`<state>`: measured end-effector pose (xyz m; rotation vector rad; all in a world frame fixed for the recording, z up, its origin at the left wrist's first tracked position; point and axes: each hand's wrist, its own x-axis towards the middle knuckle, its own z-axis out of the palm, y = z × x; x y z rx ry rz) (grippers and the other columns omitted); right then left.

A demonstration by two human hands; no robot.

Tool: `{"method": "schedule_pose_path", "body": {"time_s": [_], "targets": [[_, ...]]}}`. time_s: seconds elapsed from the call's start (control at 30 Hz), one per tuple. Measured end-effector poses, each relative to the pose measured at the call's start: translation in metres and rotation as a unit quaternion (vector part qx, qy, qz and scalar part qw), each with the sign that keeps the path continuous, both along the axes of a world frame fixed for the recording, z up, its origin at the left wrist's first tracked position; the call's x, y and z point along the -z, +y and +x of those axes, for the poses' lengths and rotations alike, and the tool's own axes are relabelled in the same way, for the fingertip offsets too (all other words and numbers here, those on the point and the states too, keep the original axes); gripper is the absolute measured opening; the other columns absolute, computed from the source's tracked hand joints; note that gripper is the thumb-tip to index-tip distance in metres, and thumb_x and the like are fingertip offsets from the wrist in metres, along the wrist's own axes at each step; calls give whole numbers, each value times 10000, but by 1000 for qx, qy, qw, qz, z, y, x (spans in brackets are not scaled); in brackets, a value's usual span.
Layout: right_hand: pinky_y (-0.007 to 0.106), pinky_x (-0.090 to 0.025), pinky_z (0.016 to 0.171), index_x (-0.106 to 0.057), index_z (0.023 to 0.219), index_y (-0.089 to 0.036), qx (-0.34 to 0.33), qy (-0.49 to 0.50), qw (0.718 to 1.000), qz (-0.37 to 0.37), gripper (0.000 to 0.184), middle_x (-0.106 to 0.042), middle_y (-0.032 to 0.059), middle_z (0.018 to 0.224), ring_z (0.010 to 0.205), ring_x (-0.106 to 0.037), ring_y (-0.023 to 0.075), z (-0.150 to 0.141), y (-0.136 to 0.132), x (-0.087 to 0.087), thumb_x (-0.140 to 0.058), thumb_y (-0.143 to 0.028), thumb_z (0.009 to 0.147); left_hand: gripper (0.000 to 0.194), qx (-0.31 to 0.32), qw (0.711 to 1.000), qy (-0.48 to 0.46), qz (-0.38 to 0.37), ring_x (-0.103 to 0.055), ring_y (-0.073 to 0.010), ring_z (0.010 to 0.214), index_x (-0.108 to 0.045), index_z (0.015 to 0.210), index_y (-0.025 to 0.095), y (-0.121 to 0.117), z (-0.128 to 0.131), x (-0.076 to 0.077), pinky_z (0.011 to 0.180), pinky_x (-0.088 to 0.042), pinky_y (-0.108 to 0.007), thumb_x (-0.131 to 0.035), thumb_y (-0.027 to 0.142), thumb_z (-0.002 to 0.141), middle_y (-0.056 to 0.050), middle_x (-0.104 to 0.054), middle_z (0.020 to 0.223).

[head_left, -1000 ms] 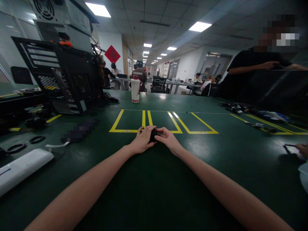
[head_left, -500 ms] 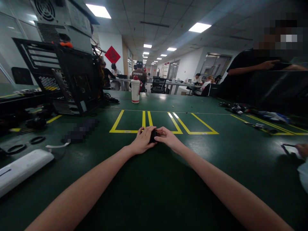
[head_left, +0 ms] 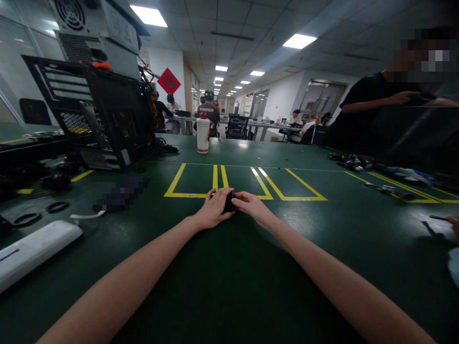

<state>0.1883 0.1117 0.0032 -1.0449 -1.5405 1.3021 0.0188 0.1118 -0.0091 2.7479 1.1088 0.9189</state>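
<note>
Dark green tabletop point(head_left: 229, 277), widest thing in view; both forearms reach in over it from the near edge

Black open-framed computer case point(head_left: 107, 119) at the far left, wires and dark cables at its right side

Person in a dark top point(head_left: 369, 93) at the far right, behind a large dark panel; a second person's hand point(head_left: 454, 224) just enters at the right edge, near a thin dark item

Grey metal box point(head_left: 111, 36) with a round fan grille, above the case, a bit of orange at its base

Long white casing point(head_left: 39, 253) at near left, cut by the picture edge

Yellow tape outlines point(head_left: 193, 195) across the middle, beyond and partly behind the hands; more tape at both sides

Left hand point(head_left: 213, 210) clamped over a small black object point(head_left: 228, 202), fingers across its top and left side, thumb low along the near side

Right hand point(head_left: 251, 206) closed on the same object's right edge with thumb and fingertips; the two hands nearly meet around it

White cup point(head_left: 202, 136) with red lid, upright, beyond the tape, right of the case

Silver-and-black tool point(head_left: 387, 189) lying at right, near a pile of dark and metallic parts point(head_left: 353, 161)

Two black rings point(head_left: 57, 207) at left, between the casing and the case

Small black object low at centre, just on the near side of the tape; mostly covered by fingers, its exact form cannot be told
</note>
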Motion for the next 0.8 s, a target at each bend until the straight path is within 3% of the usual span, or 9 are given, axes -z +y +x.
{"method": "schedule_pose_path", "body": {"time_s": [0.13, 0.27, 0.43, 0.63, 0.8], "targets": [[362, -418, 819, -513, 897, -211, -23, -16, 999, 43, 361, -583, 3, 864, 876, -543, 160, 3, -2, -1, -699, -256, 592, 602, 0, 1000, 1, -1, -345, -230, 1180, -204, 1253, 201, 1, 0, 1, 1007, -185, -435, -529, 304, 757, -98, -384, 1253], [342, -423, 800, -513, 856, -217, -12, 0, 999, 51, 264, -573, 2, 872, 870, -537, 150, 0, -3, 0, -640, -333, 656, 599, 0, 1000, 2, -3, -339, -231, 1184, -205, 1254, 200, 0, 0, 0, 1011, -182, -437, -526, 309, 760, -100, -376, 1259], [357, -429, 812, -538, 910, -196, 19, 3, 1000, 15, 296, -568, 39, 952, 908, -534, 169, -2, 3, 6, -612, -365, 678, 590, 3, 1000, 3, -5, -344, -230, 1181, -208, 1255, 191, -1, 0, -1, 1014, -178, -442, -521, 305, 768, -108, -371, 1260], [358, -425, 830, -514, 902, -214, -29, -5, 998, 51, 341, -568, 12, 940, 912, -542, 163, 3, 0, 2, -686, -265, 612, 572, 6, 1000, 1, -10, -346, -229, 1179, -214, 1248, 200, -2, 0, -3, 1011, -187, -444, -512, 313, 774, -101, -379, 1251], [343, -441, 795, -516, 854, -216, -5, 28, 999, 32, 232, -567, 5, 886, 879, -545, 155, -1, -1, 2, -618, -336, 684, 584, -1, 1000, 1, -1, -351, -227, 1171, -214, 1245, 197, 0, 0, -1, 1008, -187, -442, -523, 310, 763, -105, -379, 1249]]}}
